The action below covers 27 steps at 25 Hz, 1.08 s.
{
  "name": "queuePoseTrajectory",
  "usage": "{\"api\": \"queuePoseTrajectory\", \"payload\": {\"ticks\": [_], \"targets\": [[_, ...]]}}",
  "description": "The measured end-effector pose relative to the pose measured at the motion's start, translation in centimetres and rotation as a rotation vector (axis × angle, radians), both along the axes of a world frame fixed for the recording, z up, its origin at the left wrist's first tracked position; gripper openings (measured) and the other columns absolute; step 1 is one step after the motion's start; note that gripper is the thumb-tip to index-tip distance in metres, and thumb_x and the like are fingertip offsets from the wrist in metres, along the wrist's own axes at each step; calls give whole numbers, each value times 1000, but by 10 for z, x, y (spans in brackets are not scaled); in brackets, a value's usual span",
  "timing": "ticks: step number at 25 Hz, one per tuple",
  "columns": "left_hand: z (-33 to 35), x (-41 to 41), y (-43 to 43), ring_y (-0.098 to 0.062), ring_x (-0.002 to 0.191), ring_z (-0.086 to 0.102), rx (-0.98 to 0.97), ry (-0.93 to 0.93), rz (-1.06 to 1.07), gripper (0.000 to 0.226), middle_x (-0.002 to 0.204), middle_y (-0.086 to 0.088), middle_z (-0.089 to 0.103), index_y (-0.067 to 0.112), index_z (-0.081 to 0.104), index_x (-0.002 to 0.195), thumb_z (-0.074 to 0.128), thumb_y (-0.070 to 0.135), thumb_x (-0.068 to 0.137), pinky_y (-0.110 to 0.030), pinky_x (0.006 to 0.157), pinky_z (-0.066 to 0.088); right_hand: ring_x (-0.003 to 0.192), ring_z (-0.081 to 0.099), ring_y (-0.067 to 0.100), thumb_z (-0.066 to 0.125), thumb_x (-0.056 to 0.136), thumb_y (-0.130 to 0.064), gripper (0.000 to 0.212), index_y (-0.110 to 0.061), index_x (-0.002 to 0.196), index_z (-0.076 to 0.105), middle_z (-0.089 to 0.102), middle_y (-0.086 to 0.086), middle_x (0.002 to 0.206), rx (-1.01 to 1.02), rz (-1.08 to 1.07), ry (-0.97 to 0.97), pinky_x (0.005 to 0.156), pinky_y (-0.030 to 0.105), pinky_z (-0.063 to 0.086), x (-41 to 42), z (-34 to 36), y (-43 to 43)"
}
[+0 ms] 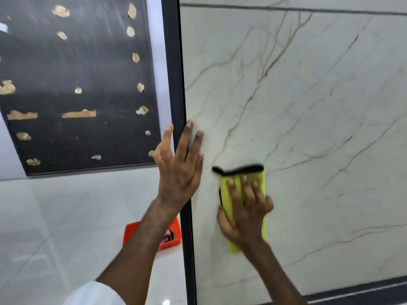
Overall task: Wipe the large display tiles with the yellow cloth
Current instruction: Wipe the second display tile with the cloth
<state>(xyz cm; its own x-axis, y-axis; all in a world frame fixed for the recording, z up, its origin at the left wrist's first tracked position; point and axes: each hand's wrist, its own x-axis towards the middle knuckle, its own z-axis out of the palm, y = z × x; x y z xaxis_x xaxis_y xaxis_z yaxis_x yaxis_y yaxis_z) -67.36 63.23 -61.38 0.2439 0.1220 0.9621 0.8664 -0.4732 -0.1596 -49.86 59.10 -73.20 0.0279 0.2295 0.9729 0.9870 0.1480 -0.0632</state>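
From my remote seat I see a showroom with a glossy pale floor (55, 227) spreading over the 7 to 9 o'clock part of the view. Nearest the camera, at 6 o'clock, is a white sleeve (94, 293) on the left forearm. Beyond it an orange tray (130, 233) sits on the floor, partly hidden by that arm, with something pink and black inside that I cannot make out.

The left hand (178, 170) is at the centre, its fingers (185, 139) straight and spread, holding nothing. Their tips lie on the face of the white marble tile (319, 106), just inside its left edge, and the thumb reaches towards 11 o'clock across the dark frame strip (176, 62). At 4 o'clock from it, the right hand (244, 216) lies flat on the yellow cloth (226, 194). Its fingers (246, 188) are stretched over the fabric and press it against the tile, and the thumb sits at the cloth's 8 o'clock edge. The hand and cloth are a little blurred.

The cloth is folded, with black edging along its 12 o'clock side. Its lower end shows below the wrist. It lies on the lower left part of the tile, near the frame strip but clear of it.

The tile stands upright, white with thin gold and grey veins, and fills the view from 12 to 5 o'clock. A dark seam (286, 8) crosses it at the top. Farthest off, at 10 o'clock, a black panel (77, 73) flecked with gold patches leans behind the strip.
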Motion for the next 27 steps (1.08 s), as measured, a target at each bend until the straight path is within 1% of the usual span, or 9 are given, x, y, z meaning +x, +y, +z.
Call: {"api": "queuePoseTrajectory", "payload": {"ticks": [3, 5, 7, 10, 13, 16, 20, 23, 27], "targets": [[6, 2, -4, -43, 153, 16, -17, 8, 28, 51, 169, -10, 25, 9, 47, 156, 42, 27, 109, -62, 98, 42, 146, 36, 30, 64, 81, -45, 79, -26, 156, 45, 41, 7, 162, 154, 29, -12, 98, 57, 36, 6, 147, 7], [4, -1, -7, -42, 153, 19, -30, 24, 50, 52, 168, -11, 27, 11, 46, 156, 42, 30, 108, -65, 100, 41, 147, 34, 28, 65, 82, -45, 79, -26, 156, 46, 40, 4, 163, 182, 24, 0, 98, 54, 34, 8, 214, 10], [13, -4, -13, -38, 151, 24, -6, 41, 51, 57, 169, -11, 29, 14, 49, 153, 49, 40, 101, -66, 105, 37, 149, 34, 27, 64, 84, -45, 78, -26, 157, 45, 38, 3, 165, 186, 0, 0, 99, 54, 35, 9, 225, 12], [60, 0, -20, -32, 155, 26, 84, 32, 33, 69, 173, -12, 17, 17, 45, 158, 51, 49, 97, -60, 113, 27, 150, 34, 29, 63, 87, -47, 77, -25, 158, 43, 35, 5, 167, 154, -40, -1, 102, 60, 36, 11, 155, 11], [88, 15, -19, -32, 159, 25, 99, 112, 74, 75, 174, -13, 14, 14, 35, 164, 46, 52, 100, -64, 118, 20, 149, 35, 29, 61, 83, -48, 80, -27, 157, 40, 35, 4, 166, 110, -44, 17, 99, 62, 37, 9, 114, 4], [69, 20, -6, -37, 160, 19, 131, 223, 150, 73, 173, -12, 23, 12, 33, 164, 44, 50, 103, -73, 123, 8, 148, 33, 28, 58, 81, -50, 82, -28, 158, 41, 35, 3, 166, 147, 9, 3, 100, 56, 35, 18, 203, 7], [65, 18, 3, -38, 160, 19, 141, 207, 149, 71, 173, -12, 24, 12, 33, 163, 44, 47, 103, -71, 124, -1, 149, 28, 23, 55, 83, -51, 80, -31, 159, 39, 33, -2, 166, 181, 18, 1, 99, 50, 32, 38, 326, 12], [66, 19, -1, -39, 160, 19, 135, 209, 175, 72, 173, -13, 22, 11, 34, 163, 44, 47, 102, -73, 124, 2, 151, 31, 24, 59, 88, -49, 75, -28, 158, 42, 35, 0, 167, 229, -27, -1, 101, 52, 33, 46, 300, 16], [71, 41, -20, -35, 160, 20, 145, 231, 77, 73, 174, -12, 19, 14, 41, 161, 46, 50, 97, -71, 119, 11, 152, 33, 27, 61, 91, -47, 72, -24, 157, 44, 34, 4, 167, 196, -57, 74, 101, 57, 36, 66, 184, 12]]}}
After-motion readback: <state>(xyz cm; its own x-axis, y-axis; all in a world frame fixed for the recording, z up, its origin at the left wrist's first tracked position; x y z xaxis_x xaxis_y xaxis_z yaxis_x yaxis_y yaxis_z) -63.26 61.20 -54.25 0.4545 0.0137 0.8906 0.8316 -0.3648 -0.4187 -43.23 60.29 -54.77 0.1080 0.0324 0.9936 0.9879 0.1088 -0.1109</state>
